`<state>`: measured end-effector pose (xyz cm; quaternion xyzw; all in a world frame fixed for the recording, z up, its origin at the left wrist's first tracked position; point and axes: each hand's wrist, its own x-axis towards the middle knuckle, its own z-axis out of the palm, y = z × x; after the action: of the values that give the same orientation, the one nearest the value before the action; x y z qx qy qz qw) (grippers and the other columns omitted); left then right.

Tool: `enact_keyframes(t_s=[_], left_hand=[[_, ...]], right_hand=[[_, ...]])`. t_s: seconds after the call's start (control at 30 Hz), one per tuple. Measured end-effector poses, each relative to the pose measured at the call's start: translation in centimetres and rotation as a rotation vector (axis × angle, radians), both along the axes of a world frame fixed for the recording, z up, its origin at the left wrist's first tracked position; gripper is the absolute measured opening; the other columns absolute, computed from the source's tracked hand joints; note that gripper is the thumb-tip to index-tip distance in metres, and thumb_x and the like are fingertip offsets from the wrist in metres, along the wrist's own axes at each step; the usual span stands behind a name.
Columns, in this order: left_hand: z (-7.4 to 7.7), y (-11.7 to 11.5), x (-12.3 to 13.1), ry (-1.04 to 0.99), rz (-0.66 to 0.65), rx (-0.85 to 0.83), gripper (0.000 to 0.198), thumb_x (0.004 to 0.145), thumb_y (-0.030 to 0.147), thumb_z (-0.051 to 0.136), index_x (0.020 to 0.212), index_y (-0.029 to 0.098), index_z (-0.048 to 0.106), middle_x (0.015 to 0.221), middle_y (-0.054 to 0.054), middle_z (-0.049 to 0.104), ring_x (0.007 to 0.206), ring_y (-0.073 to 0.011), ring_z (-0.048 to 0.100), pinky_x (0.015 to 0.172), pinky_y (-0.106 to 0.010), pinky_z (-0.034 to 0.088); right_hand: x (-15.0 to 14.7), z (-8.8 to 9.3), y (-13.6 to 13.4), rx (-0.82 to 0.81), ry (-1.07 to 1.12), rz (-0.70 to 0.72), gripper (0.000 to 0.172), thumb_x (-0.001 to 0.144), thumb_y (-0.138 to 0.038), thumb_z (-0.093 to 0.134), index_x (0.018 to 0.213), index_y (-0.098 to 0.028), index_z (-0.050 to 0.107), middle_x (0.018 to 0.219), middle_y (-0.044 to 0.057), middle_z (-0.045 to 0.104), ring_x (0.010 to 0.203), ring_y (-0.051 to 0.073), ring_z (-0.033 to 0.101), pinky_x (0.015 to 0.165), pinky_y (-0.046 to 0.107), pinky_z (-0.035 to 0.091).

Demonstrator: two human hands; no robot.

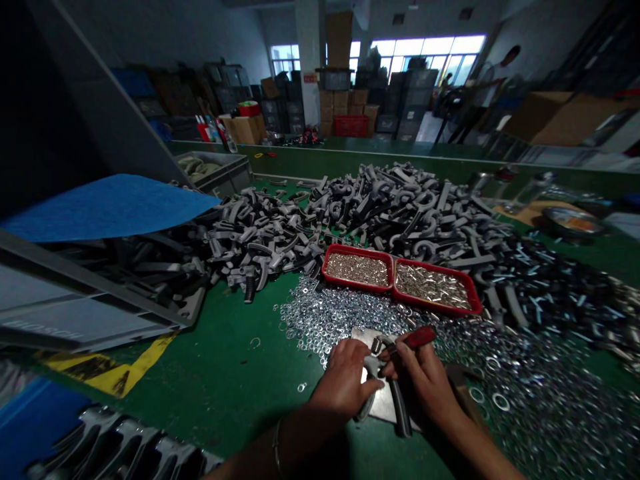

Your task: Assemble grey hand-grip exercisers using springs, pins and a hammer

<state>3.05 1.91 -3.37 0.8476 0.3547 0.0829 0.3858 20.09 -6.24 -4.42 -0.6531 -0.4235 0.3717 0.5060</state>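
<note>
Two touching red trays (393,283) hold small silver fittings (356,269) (left hand (343,383) below)

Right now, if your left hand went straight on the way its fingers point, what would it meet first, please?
The left hand, closed on a grey metal part, would probably meet the right hand first, where it grips the red-handled tool, though depth is hard to judge from this view.

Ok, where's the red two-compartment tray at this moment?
In the head view, the red two-compartment tray sits mid-bench beyond the right hand, grey parts heaped behind it and steel washers spilling in front.
</note>
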Motion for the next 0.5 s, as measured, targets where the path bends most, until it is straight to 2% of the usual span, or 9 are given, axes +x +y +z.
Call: enact_keyframes(t_s=[0.17, 0.27, 0.37, 0.43, 0.5], left_hand=[[-0.2, 0.1, -0.1, -0.010, -0.003, 0.017, 0.041, 0.080, 0.029, 0.076, 0.114, 0.021, 0.054, 0.120, -0.006, 0.057, 0.115, -0.0271, 0.046, 0.101, -0.041, 0.036], [-0.5, 0.1, -0.1, -0.017, -0.008, 0.028, 0.041, 0.081, 0.030, 0.075, 0.115, 0.021, 0.055, 0.120, -0.006, 0.057, 0.115, -0.0271, 0.046, 0.102, -0.041, 0.036], [-0.5, 0.0, -0.1, -0.016, -0.024, 0.041, 0.039, 0.082, 0.027, 0.073, 0.116, 0.022, 0.055, 0.121, -0.006, 0.056, 0.116, -0.0267, 0.045, 0.104, -0.041, 0.034], [-0.3, -0.1, 0.0, -0.004, -0.017, 0.052, 0.037, 0.082, 0.025, 0.072, 0.115, 0.021, 0.055, 0.120, -0.007, 0.056, 0.116, -0.0269, 0.045, 0.104, -0.041, 0.034], [0.0, -0.3, 0.0, 0.008, -0.005, 0.067, 0.036, 0.083, 0.025, 0.071, 0.115, 0.020, 0.055, 0.119, -0.008, 0.056, 0.115, -0.0276, 0.045, 0.103, -0.042, 0.035]], right_hand=[[-0.1, 0.1, -0.2, -0.022, -0.084, -0.008, 0.024, 0.099, -0.049, 0.043, 0.102, -0.025, 0.048, 0.078, 0.002, 0.073, 0.072, 0.023, 0.071, 0.073, 0.036, 0.055], [-0.5, 0.1, -0.4, -0.034, -0.291, -0.014, 0.023, 0.098, -0.046, 0.044, 0.099, -0.024, 0.051, 0.079, 0.005, 0.073, 0.075, 0.025, 0.071, 0.072, 0.036, 0.053], [-1.2, 0.6, -0.1, -0.074, -0.539, 0.095, 0.022, 0.097, -0.041, 0.042, 0.097, -0.022, 0.054, 0.081, 0.009, 0.072, 0.074, 0.028, 0.070, 0.066, 0.035, 0.050], [-1.5, 1.3, 0.6, -0.089, -0.584, 0.165, 0.022, 0.098, -0.038, 0.038, 0.100, -0.021, 0.053, 0.081, 0.009, 0.071, 0.073, 0.027, 0.069, 0.063, 0.034, 0.049], [-1.5, 2.0, 1.1, -0.070, -0.558, 0.199, 0.021, 0.099, -0.037, 0.039, 0.103, -0.021, 0.052, 0.085, 0.008, 0.071, 0.077, 0.026, 0.069, 0.067, 0.034, 0.049]])
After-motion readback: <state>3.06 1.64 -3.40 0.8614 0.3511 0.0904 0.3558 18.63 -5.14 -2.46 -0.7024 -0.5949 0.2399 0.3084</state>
